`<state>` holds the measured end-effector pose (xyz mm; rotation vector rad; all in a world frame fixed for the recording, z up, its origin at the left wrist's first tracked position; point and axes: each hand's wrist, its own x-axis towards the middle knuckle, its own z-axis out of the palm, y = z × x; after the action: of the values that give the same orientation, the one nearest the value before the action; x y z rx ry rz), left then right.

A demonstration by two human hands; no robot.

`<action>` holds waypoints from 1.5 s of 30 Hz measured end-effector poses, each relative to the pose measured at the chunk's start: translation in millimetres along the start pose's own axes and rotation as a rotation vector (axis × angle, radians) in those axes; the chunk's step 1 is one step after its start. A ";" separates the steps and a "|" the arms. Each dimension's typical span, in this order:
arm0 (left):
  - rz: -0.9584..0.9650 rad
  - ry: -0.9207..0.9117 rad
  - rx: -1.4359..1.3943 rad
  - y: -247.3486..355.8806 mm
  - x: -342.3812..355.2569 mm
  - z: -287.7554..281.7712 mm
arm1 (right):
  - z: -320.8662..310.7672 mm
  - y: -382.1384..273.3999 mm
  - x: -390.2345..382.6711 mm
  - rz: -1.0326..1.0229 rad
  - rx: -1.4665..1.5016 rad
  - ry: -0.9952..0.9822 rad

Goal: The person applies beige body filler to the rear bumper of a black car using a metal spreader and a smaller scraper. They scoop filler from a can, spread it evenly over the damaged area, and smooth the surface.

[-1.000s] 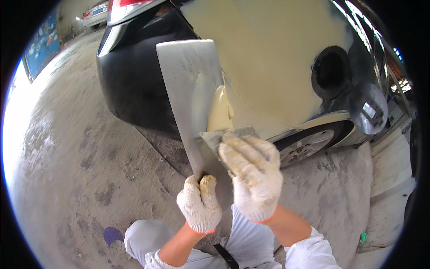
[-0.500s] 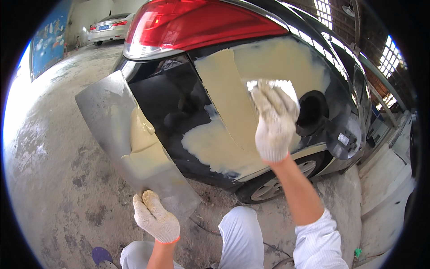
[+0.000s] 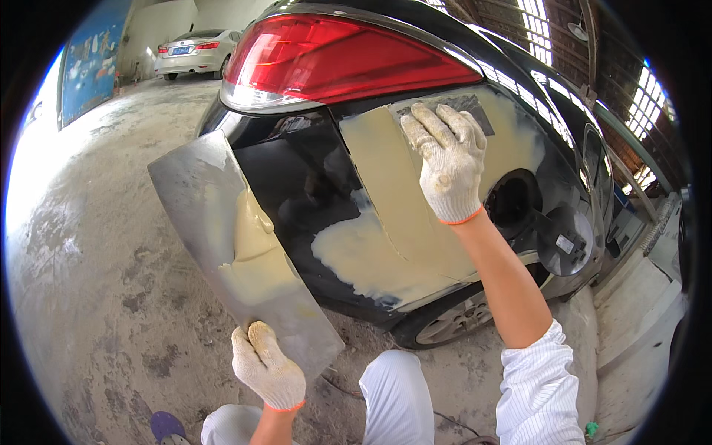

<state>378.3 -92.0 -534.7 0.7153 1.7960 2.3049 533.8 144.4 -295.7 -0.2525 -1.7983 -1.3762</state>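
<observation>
My gloved right hand (image 3: 449,167) grips a flat metal spreader (image 3: 475,113), its blade against the upper part of the car's rear side panel (image 3: 293,174). Beige filler (image 3: 374,159) covers much of that black panel, in a thick strip and thinner patches. At the lower left, my gloved left hand (image 3: 268,368) pinches the near end of a large metal sheet (image 3: 196,189). A mound of wet filler (image 3: 254,228) lies on the sheet, which is tilted beside the panel. The spreader's lower edge is hidden behind my right fingers.
Above the panel is a red tail light (image 3: 348,59). To the right are the round fuel filler opening (image 3: 513,202) and its open flap (image 3: 565,241). The rear wheel (image 3: 452,322) stands below. A white car (image 3: 196,53) is parked far left by a blue board (image 3: 95,59).
My right hand has moved up the panel with the spreader, whose blade now lies flatter against it. The whole view has shifted slightly; my left hand still holds the sheet.
</observation>
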 end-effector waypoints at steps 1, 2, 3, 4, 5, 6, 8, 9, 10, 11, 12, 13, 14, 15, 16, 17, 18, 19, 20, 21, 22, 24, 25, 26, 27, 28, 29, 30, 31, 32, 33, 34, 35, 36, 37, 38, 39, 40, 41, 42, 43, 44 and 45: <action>-0.003 0.000 -0.001 0.2 0.4 -0.5 | -1.4 -0.3 -1.4 0.027 0.005 -0.044; -0.007 0.003 0.017 0.3 0.8 -1.0 | -4.4 -1.3 -3.3 0.000 0.020 -0.036; -0.014 -0.005 -0.009 0.6 1.0 -1.4 | -8.4 -2.8 -5.2 0.003 0.032 -0.065; -0.019 -0.008 -0.020 0.7 1.2 -1.6 | -13.0 -4.5 -6.6 0.002 0.044 -0.085; -0.019 -0.002 -0.019 1.0 1.4 -1.8 | -17.1 -6.3 -7.2 0.001 0.042 -0.092; -0.017 -0.003 -0.028 1.2 1.4 -1.8 | -20.4 -7.3 -6.5 0.002 0.042 -0.093; -0.003 0.002 -0.005 1.8 1.3 -1.4 | -22.9 -8.0 -2.7 -0.023 0.043 -0.034; -0.004 0.000 -0.015 2.0 1.2 -1.1 | -21.8 -7.5 0.0 -0.014 0.026 -0.048; -0.003 -0.004 -0.016 2.1 1.1 -0.7 | -19.1 -6.1 2.8 -0.019 0.014 -0.031; -0.002 -0.004 -0.005 2.2 0.8 -0.3 | -15.3 -4.1 5.5 0.006 -0.001 -0.047; 0.001 -0.012 -0.018 2.0 0.6 0.3 | -11.6 -2.6 6.8 0.009 0.005 -0.050; 0.003 -0.013 -0.020 1.8 0.1 0.8 | -7.8 -0.7 7.5 -0.009 0.006 -0.035; 0.005 -0.014 -0.021 1.5 -0.3 1.3 | -5.1 0.6 6.9 -0.004 0.009 -0.040; 0.003 -0.014 -0.022 1.1 -0.8 1.8 | -3.2 1.4 5.1 0.001 0.014 -0.046; -0.001 -0.013 -0.022 0.7 -1.3 2.4 | -2.6 2.2 2.7 -0.004 0.014 -0.061; -0.006 -0.007 -0.015 0.3 -1.5 2.9 | -3.4 1.9 -0.8 -0.010 0.015 -0.078; 0.003 -0.003 -0.005 0.0 -2.1 3.7 | -5.0 1.5 -4.5 -0.013 0.018 -0.096; 0.011 0.004 0.010 -0.2 -2.1 4.5 | -7.4 0.5 -8.7 -0.015 0.040 -0.108; 0.024 0.014 0.032 -0.4 -2.0 5.4 | -10.4 -0.8 -13.2 -0.017 0.060 -0.120; 0.021 0.012 0.018 -0.4 -2.1 6.6 | -13.3 -1.8 -17.5 0.004 0.085 -0.150; 0.023 0.018 0.009 -0.5 -1.5 7.3 | -16.6 -3.8 -22.7 -0.016 0.088 -0.130; 0.012 0.018 0.005 -0.2 -1.4 9.0 | -22.7 -7.3 -34.4 -0.009 0.105 -0.136; -0.002 0.012 0.010 -0.2 -1.4 9.9 | -25.4 -8.8 -41.6 -0.009 0.112 -0.144; -0.030 0.021 0.035 0.0 -2.4 11.0 | -28.2 -9.8 -49.3 -0.009 0.119 -0.153; -0.023 0.010 0.007 0.1 -3.6 12.2 | -30.9 -10.5 -58.3 -0.015 0.130 -0.150; -0.031 0.014 0.000 0.2 -5.2 13.8 | -33.4 -10.4 -67.7 -0.015 0.122 -0.177; -0.023 0.014 0.002 0.3 -6.8 15.3 | -36.3 -10.4 -77.8 -0.020 0.118 -0.189; -0.040 0.015 -0.008 0.1 -8.4 17.0 | -39.1 -10.2 -88.2 -0.013 0.116 -0.209; -0.046 0.011 -0.007 0.1 -10.1 18.4 | -42.2 -10.3 -98.7 -0.022 0.117 -0.209; -0.047 0.004 0.015 -0.3 -11.9 19.9 | -45.8 -10.8 -109.8 -0.017 0.120 -0.219; -0.046 0.007 -0.004 -0.8 -13.1 21.2 | -49.4 -11.4 -120.0 -0.009 0.124 -0.242; -0.040 0.006 0.000 -1.4 -14.5 22.6 | -53.3 -12.2 -130.9 -0.015 0.121 -0.248; -0.044 0.016 0.024 -2.1 -15.4 23.8 | -56.7 -13.3 -140.6 -0.017 0.118 -0.263; -0.036 0.003 0.013 -2.3 -17.4 25.1 | -60.9 -14.3 -150.7 -0.023 0.112 -0.280; -0.033 0.005 0.022 -2.9 -18.8 26.6 | -65.0 -15.5 -160.2 -0.019 0.115 -0.291; -0.030 0.009 0.045 -3.2 -20.7 28.4 | -69.4 -15.8 -169.7 -0.022 0.115 -0.306; -0.031 0.008 0.039 -3.6 -22.9 30.2 | -74.0 -16.3 -179.2 -0.019 0.116 -0.320; -0.030 0.011 0.048 -4.1 -24.9 32.3 | -78.5 -16.7 -188.5 -0.018 0.128 -0.334; -0.002 0.009 0.068 -4.6 -27.3 34.4 | -83.3 -17.0 -198.1 -0.012 0.141 -0.346; -0.019 0.010 0.062 -5.2 -29.0 36.3 | -87.6 -17.6 -207.2 -0.006 0.154 -0.358; -0.011 0.006 0.068 -5.8 -30.8 37.9 | -91.9 -17.9 -216.3 -0.005 0.158 -0.362; 0.013 0.008 0.089 -6.4 -32.5 39.3 | -95.8 -18.3 -225.0 -0.004 0.161 -0.366; 0.006 -0.003 0.078 -6.9 -34.0 40.3 | -99.6 -18.6 -233.4 -0.001 0.166 -0.375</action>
<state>424.7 -67.7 -543.7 0.7360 1.8935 2.2471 718.3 124.1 -469.8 -0.4444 -2.2077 -1.2295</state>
